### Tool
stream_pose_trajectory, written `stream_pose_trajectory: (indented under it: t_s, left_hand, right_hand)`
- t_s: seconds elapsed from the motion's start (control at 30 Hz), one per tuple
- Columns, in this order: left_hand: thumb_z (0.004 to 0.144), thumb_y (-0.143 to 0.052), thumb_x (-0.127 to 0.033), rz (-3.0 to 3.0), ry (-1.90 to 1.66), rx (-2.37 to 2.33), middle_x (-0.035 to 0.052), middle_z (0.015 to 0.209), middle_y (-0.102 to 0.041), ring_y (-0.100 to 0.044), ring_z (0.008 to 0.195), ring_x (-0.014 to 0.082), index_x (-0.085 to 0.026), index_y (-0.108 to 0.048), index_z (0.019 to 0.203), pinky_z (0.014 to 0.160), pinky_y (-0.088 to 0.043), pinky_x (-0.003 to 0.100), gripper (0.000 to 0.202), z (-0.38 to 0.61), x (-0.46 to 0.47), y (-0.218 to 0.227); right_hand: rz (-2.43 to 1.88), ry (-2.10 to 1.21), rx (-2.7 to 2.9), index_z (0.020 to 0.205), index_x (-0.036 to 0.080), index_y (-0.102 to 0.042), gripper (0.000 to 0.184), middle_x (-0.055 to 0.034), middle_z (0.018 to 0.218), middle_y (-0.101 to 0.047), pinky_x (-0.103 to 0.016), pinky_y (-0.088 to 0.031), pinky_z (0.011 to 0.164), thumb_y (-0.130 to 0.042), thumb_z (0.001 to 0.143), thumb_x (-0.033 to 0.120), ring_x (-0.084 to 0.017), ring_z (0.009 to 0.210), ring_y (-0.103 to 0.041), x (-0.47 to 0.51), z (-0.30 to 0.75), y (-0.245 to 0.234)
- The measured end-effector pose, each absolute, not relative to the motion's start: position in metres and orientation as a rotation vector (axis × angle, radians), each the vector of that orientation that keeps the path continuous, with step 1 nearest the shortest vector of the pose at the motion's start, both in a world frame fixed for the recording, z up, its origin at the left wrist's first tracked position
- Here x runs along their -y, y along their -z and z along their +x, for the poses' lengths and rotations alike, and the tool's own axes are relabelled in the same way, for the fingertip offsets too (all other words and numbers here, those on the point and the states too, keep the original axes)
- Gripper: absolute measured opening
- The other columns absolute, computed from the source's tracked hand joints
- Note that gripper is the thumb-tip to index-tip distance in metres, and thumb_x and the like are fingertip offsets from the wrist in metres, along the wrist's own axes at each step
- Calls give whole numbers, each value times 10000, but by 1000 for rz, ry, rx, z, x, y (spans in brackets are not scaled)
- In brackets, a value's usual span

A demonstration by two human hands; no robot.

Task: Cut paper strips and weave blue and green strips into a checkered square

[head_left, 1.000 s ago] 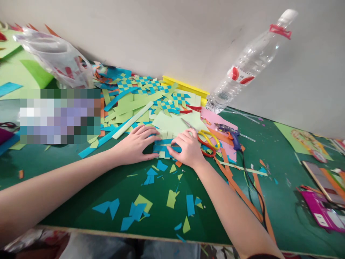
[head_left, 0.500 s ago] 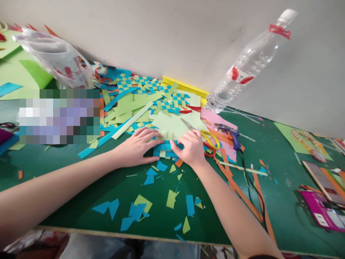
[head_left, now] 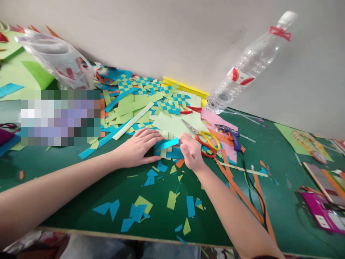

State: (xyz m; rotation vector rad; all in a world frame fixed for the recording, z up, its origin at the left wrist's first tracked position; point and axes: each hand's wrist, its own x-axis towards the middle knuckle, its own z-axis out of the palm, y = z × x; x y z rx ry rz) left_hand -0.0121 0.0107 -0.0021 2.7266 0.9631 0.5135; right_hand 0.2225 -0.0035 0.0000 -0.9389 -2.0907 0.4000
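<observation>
My left hand [head_left: 138,146] lies nearly flat, fingers stretched and thumb apart, at the left end of a small weave of blue and pale green paper strips [head_left: 175,154]. My right hand [head_left: 192,153] is closed at the right end of a blue paper strip [head_left: 167,144], which slants upward to the right over the weave. The strip's left end reaches my left fingers. Scissors with yellow and red handles [head_left: 211,141] lie just beyond my right hand, on paper. Part of the weave is hidden under my hands.
Paper scraps [head_left: 137,211] litter the green table [head_left: 107,183]. Finished checkered weaves [head_left: 142,84] and strips pile up behind. A glue gun [head_left: 235,140] trails a black cord at right. A plastic bottle [head_left: 242,73] stands by the wall, with a white bag [head_left: 61,61] at left.
My right hand has moved slightly right, and the right end of the blue strip has come up at a slant. My left hand keeps its place.
</observation>
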Motion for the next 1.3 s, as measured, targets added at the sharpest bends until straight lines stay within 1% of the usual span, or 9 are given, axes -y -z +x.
stream_pose_trajectory:
  t_s: [0.17,0.33,0.53,0.67,0.77,0.87,0.97,1.13,1.3]
  left_hand:
    - [951,-455,-387,2622,-735,-947,117,1248,-601,-509,1202,256,-176,-490,1272,1041,-373,439,385,-16,-13,-3]
    - [971,-404,-329,2396,-877,-1005,77,1096,-660,-569,1075,213,-183,-562,1153,949,-446,378,281,-19,-14,-8]
    - [932,-495,-338,2202,-914,-903,69,1010,-658,-605,978,188,-183,-619,953,890,-482,338,199,-19,-17,-10]
    - [918,-504,-413,2032,-855,-898,76,918,-664,-628,861,184,-172,-616,827,784,-517,323,281,-19,-19,-9]
    - [924,-478,-468,1894,-777,-921,56,826,-677,-637,745,165,-173,-616,856,740,-528,310,332,-20,-20,-10]
    - [913,-480,-495,1834,-796,-959,38,776,-675,-646,763,172,-178,-610,831,760,-532,306,352,-20,-21,-11]
    - [897,-498,-506,1874,-806,-1031,22,734,-653,-622,700,149,-174,-618,825,684,-525,270,360,-20,-23,-11]
    - [876,-532,-490,2019,-772,-1117,46,863,-690,-626,751,151,-176,-660,963,680,-522,254,350,-25,-29,-9]
    - [860,-568,-437,2208,-625,-1017,26,823,-692,-632,740,142,-196,-688,924,718,-521,255,277,-33,-37,-11]
  right_hand:
    - [-748,-480,2211,1174,207,-619,615,-85,1124,-695,-410,-416,957,-176,967,580,-202,1049,-614,7,218,-5]
    - [-731,-416,2419,1304,217,-547,639,-82,1310,-617,-434,-334,1073,-215,945,629,-202,1211,-558,6,216,-5]
    - [-712,-380,2465,1318,194,-526,560,-85,1346,-590,-416,-309,1098,-325,953,569,-192,1217,-551,7,215,-4]
    - [-854,-303,2467,1300,238,-538,428,-61,1334,-604,-435,-284,1116,-421,956,465,-195,1204,-562,7,213,-1]
    - [-1040,-241,2401,1271,240,-552,351,-52,1324,-613,-447,-275,1124,-426,970,371,-191,1199,-566,5,212,4]
    - [-1145,-231,2369,1258,224,-552,344,-58,1329,-608,-474,-262,1136,-452,958,358,-204,1223,-551,3,211,9]
    - [-1144,-239,2407,1273,221,-537,360,-59,1354,-587,-503,-213,1165,-467,948,361,-210,1268,-519,2,211,10]
    - [-1127,-249,2454,1294,218,-522,384,-74,1351,-587,-540,-195,1172,-464,946,370,-222,1292,-500,2,211,10]
    - [-1118,-238,2449,1303,215,-521,405,-69,1376,-566,-523,-213,1175,-466,945,396,-220,1309,-482,2,211,10]
